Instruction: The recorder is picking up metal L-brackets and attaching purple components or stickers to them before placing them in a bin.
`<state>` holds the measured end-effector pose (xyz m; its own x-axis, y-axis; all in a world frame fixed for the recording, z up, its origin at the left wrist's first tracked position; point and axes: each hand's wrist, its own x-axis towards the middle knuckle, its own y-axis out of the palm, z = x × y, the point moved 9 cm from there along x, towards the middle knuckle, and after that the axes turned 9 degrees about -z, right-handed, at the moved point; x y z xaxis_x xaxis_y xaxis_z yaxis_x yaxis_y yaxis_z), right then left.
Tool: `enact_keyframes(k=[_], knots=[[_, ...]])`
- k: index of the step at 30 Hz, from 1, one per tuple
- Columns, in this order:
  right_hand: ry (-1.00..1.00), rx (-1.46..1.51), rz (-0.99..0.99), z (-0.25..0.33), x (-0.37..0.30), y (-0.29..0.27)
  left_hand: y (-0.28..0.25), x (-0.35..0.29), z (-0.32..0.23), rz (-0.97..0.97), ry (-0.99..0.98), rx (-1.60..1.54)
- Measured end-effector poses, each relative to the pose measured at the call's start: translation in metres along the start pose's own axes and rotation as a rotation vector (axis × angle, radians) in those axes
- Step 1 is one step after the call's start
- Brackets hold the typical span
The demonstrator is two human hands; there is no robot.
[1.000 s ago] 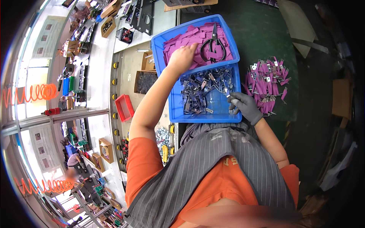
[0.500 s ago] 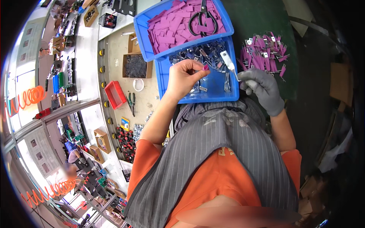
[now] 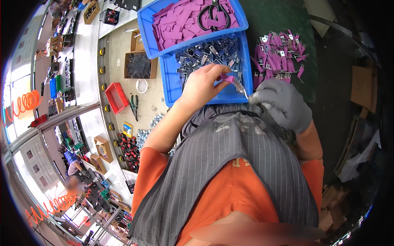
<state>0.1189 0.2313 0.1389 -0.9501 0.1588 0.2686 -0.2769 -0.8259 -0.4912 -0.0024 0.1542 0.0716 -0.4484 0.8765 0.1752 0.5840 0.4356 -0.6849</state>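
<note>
My bare left hand (image 3: 204, 85) pinches a small purple sleeve (image 3: 228, 78) over the lower blue bin (image 3: 169, 82). In my grey-gloved right hand (image 3: 282, 104) is the lower end of a thin silver metal strip (image 3: 240, 87), held between the fingertips. The strip's upper end meets the purple sleeve; how far it reaches inside I cannot tell. Behind my left hand, loose silver metal parts (image 3: 205, 55) fill the back of that bin. The upper blue bin (image 3: 148, 41) holds flat purple sleeves (image 3: 176, 22), with black-handled scissors (image 3: 214, 18) lying on them.
To the right, metal parts with purple sleeves (image 3: 281, 55) lie heaped on a green surface (image 3: 271, 12). On the left bench stand a red tray (image 3: 117, 98), pliers (image 3: 134, 107), a white ring (image 3: 141, 85) and a cardboard box (image 3: 139, 65). Further left another person (image 3: 75, 168) sits.
My right hand has brought the metal strip leftward and down to the sleeve in my left hand. The strip's upper end, apart from the sleeve before, now meets it. The view has shifted slightly.
</note>
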Motion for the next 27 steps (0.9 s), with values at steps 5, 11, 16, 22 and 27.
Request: enact_keyframes(k=[5, 11, 16, 22, 27], knots=[[0.058, 0.154, 0.068, -0.018, -0.004, -0.001, 0.008, -0.008, -0.017, 0.046, 0.309, 0.047], [0.215, 0.291, -0.030, -0.054, -0.008, 0.012, 0.020, -0.011, -0.021, 0.132, 0.238, -0.119], [0.306, 0.256, -0.048, -0.091, -0.021, 0.027, 0.037, -0.015, -0.017, 0.207, 0.146, -0.124], [0.300, 0.018, -0.036, -0.108, -0.044, 0.036, 0.052, -0.016, -0.025, 0.138, 0.230, -0.134], [0.469, -0.230, -0.710, -0.180, -0.143, -0.024, 0.044, -0.016, 0.023, 0.090, -0.057, -0.050]])
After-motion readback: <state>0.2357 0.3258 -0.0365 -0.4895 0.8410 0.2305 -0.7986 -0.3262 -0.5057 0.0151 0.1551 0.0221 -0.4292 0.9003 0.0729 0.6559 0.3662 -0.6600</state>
